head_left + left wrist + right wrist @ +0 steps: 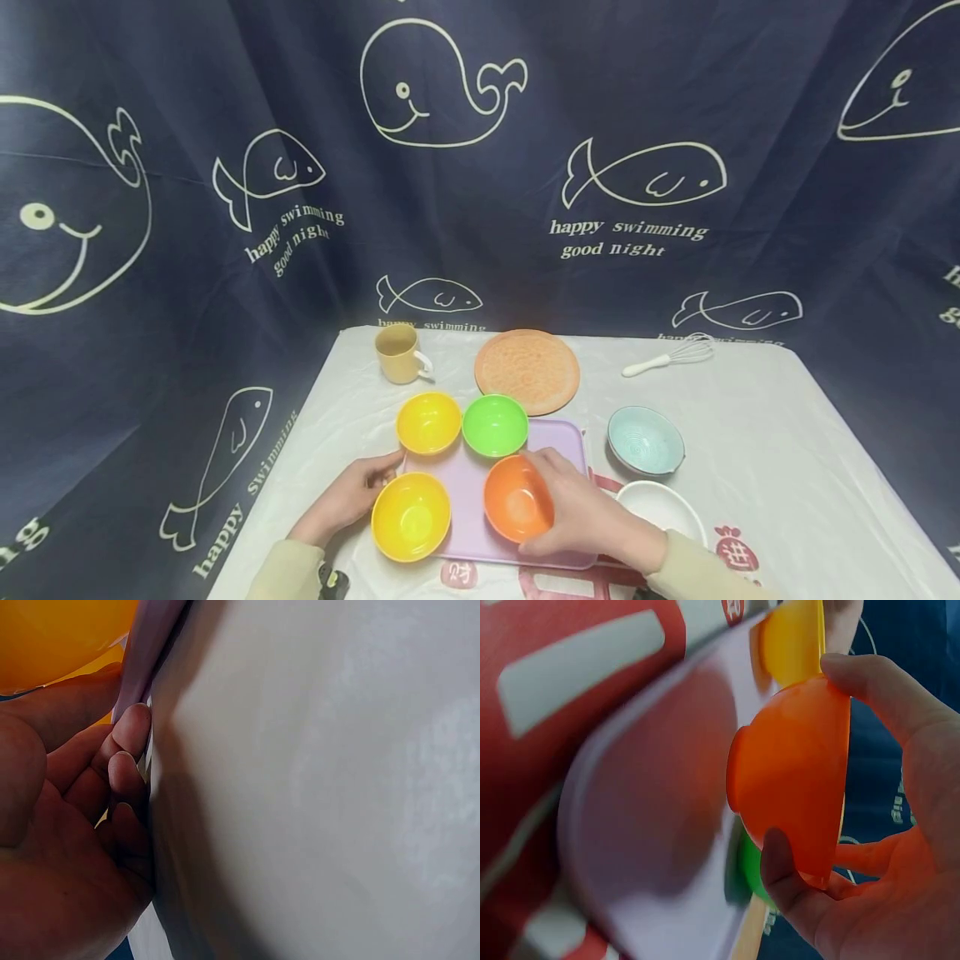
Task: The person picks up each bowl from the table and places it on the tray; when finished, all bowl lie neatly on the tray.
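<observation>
Currently right hand (581, 508) gripping orange bowl (516, 500) by rim and side above lilac tray (465, 496); left hand (356, 490) pinching tray edge; keeping bowl level, tray steady seems best.

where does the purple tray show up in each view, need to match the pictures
Head: the purple tray lies low, about midway across.
Left wrist: a narrow strip at the top, left of centre.
Right wrist: a broad surface across the left and centre.
Shared landmark: apparently the nearer yellow bowl, top left in the left wrist view, top right of centre in the right wrist view.
</observation>
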{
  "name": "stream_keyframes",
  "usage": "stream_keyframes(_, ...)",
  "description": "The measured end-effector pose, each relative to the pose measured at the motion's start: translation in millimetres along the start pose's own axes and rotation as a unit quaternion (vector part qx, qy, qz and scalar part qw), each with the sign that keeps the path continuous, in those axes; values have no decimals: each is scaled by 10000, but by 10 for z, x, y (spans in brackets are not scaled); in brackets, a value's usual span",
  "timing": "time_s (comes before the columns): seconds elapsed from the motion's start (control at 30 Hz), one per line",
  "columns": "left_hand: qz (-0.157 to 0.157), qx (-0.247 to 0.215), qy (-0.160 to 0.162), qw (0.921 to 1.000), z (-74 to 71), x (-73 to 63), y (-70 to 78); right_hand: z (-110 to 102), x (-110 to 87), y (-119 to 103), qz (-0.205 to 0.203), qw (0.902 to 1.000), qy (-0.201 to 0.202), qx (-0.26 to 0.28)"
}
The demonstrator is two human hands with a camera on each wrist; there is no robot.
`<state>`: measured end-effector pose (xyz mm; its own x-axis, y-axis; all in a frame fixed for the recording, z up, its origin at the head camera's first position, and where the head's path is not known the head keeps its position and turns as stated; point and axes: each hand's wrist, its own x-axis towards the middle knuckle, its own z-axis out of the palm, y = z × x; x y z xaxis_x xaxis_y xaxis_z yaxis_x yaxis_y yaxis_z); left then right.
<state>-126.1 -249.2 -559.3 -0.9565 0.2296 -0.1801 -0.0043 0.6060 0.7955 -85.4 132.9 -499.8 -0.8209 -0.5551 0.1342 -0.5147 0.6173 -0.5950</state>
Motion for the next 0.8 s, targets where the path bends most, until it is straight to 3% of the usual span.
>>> stream_keyframes(0.33,-60,-23,-6,10000,7,23,-27,294,130,-109,-2,9996,-239,128)
stream_keyframes(0.8,25,-53,-60,10000,-17,6,11,299,173,-242,121,9978,-495,428)
